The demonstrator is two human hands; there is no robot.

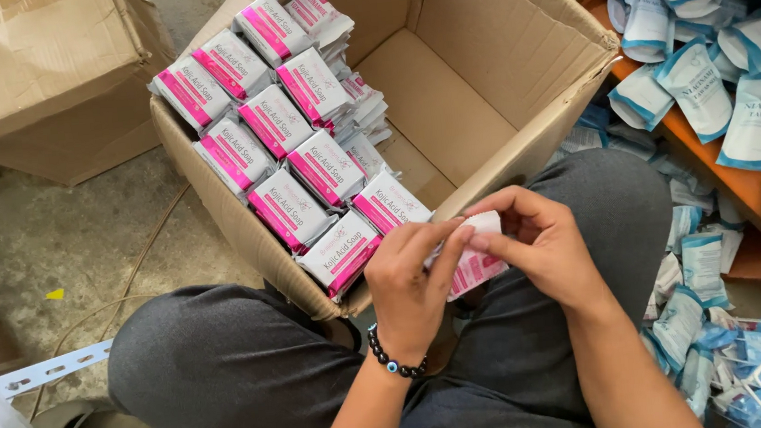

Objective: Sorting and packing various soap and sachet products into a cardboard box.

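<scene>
Both hands pinching 1 pink-and-white soap packet [477, 265] over the lap, beside the cardboard box [513, 46]: left hand [409, 280] gripping low, right hand [534, 242] above. Best kept flat, label up, matching the packed rows [286, 130].

Open box ahead of the lap, shelf to the right, second box to the left.

The open box [480, 95] stands on the floor [25, 245] just beyond the person's knees, its near corner between them. Soap packets [285, 121] are stacked in rows inside its left half. Over the lap, just before that corner, the left hand [410, 285] and right hand [544, 246] meet on one packet [481, 265], its top edge between the fingers [456, 235]. A second box [38, 79] sits well apart at the far left. To the right, a shelf [745, 182] carries pouches [706, 57], with more pouches heaped below it beside the right knee.
</scene>
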